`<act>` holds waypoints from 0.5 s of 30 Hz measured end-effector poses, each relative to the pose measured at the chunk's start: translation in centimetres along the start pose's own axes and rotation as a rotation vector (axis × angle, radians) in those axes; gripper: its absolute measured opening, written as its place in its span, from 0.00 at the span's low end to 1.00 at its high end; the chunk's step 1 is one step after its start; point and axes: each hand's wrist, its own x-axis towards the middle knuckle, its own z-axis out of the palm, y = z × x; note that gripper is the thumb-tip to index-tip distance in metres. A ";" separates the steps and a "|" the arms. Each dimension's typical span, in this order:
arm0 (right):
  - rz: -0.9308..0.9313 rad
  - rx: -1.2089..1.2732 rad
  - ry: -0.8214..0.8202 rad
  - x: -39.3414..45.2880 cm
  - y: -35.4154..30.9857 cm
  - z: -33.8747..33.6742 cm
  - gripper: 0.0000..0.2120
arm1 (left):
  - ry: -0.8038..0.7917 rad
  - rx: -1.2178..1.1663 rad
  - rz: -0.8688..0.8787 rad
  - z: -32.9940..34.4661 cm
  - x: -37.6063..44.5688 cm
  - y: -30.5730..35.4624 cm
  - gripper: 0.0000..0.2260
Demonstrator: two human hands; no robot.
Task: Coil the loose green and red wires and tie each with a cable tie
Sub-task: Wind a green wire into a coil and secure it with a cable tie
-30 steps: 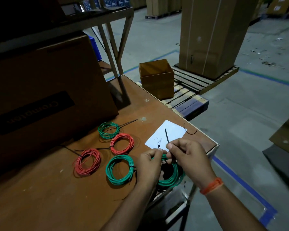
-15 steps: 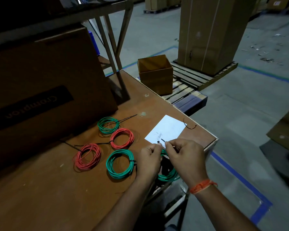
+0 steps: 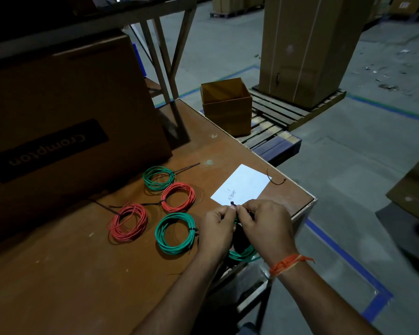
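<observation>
The green coil (image 3: 242, 254) is hanging between the two hands at the near edge of the table (image 3: 58, 286), and only its lower arc is showing below the wrists. The left hand (image 3: 218, 226) and the right hand (image 3: 264, 223) are meeting above it, fingertips almost touching. The fingers of both hands are curled and seem to be pinching a black cable tie (image 3: 232, 203), whose small head is sticking up just over the fingertips; the strap itself is hidden, so how far it is pulled cannot be told.

Four coils are already lying tied on the table: a green one (image 3: 158, 178) and a red one (image 3: 178, 197) farther away, another red one (image 3: 128, 221) and another green one (image 3: 175, 233) closer. A white paper (image 3: 247, 184) is lying just beyond the hands, and a large carton (image 3: 70, 105) is standing at the back.

The step in hand is probably the tightening of the tie on this fifth coil. To do it well, one hand should be keeping the head steady against the bundle while the other is pulling the tail straight through, slowly, so that all turns are staying together and no loop is slipping out. The coil is over the edge, so a loose hold could let it drop.
</observation>
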 end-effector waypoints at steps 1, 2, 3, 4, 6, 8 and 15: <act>0.006 0.004 -0.002 0.0 0.0 0.0 0.14 | 0.000 -0.005 0.001 0.0 -0.1 0.1 0.19; 0.013 0.005 -0.005 0.0 -0.1 0.0 0.14 | 0.001 -0.009 0.001 0.1 -0.1 0.1 0.19; 0.018 0.004 -0.006 0.0 -0.1 0.0 0.14 | 0.004 -0.011 0.001 0.1 -0.1 0.1 0.20; 0.020 0.002 -0.004 0.0 -0.1 0.0 0.14 | 0.007 -0.012 0.002 0.2 -0.2 0.1 0.20; 0.019 -0.001 0.000 0.1 -0.2 0.0 0.14 | 0.010 -0.015 0.011 0.2 -0.4 0.2 0.20; 0.016 0.004 0.003 0.2 -0.2 -0.1 0.14 | 0.006 -0.004 0.029 0.1 -0.6 0.1 0.20; 0.016 0.019 -0.025 0.3 -0.4 -1.0 0.17 | 0.040 0.126 0.105 0.2 -0.6 -0.4 0.17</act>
